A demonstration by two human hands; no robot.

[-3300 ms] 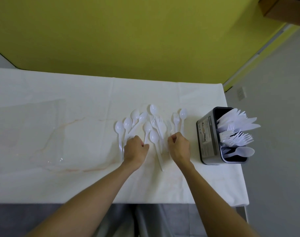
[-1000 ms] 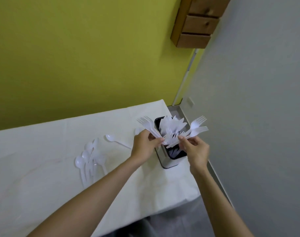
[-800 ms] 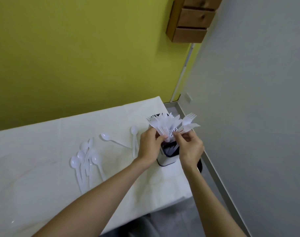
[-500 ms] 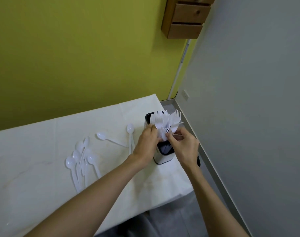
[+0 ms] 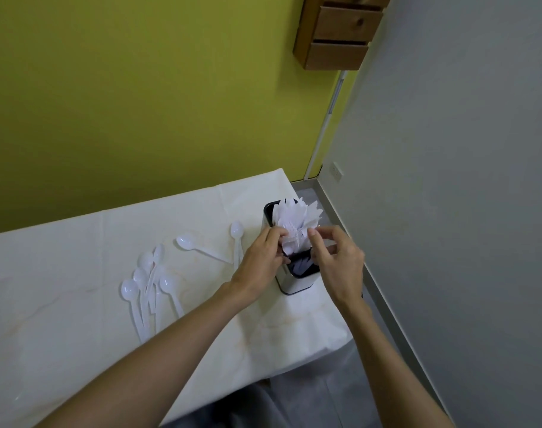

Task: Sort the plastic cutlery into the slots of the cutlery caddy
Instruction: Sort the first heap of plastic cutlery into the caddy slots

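The black-and-silver cutlery caddy [image 5: 297, 284] stands near the table's right edge. White plastic forks and knives [image 5: 296, 216] fan out of its far slots, and the near slot looks dark. My left hand [image 5: 262, 261] holds a bunch of forks at the caddy's left rim, fingers curled round them. My right hand [image 5: 339, 262] hovers over the right rim, its index fingertip touching the forks and a gap between thumb and finger. On the table lie a cluster of white spoons [image 5: 146, 284] and two single spoons [image 5: 188, 243] [image 5: 237, 233].
The white-covered table [image 5: 78, 319] ends just right of the caddy, with grey floor below. A yellow-green wall runs behind and a grey wall to the right. A wooden drawer unit [image 5: 341, 29] hangs high on the wall.
Both hands gathered forks from the table, carried them to the caddy and lowered them into a slot. The forks now stand lower, and my right hand has loosened its pinch.
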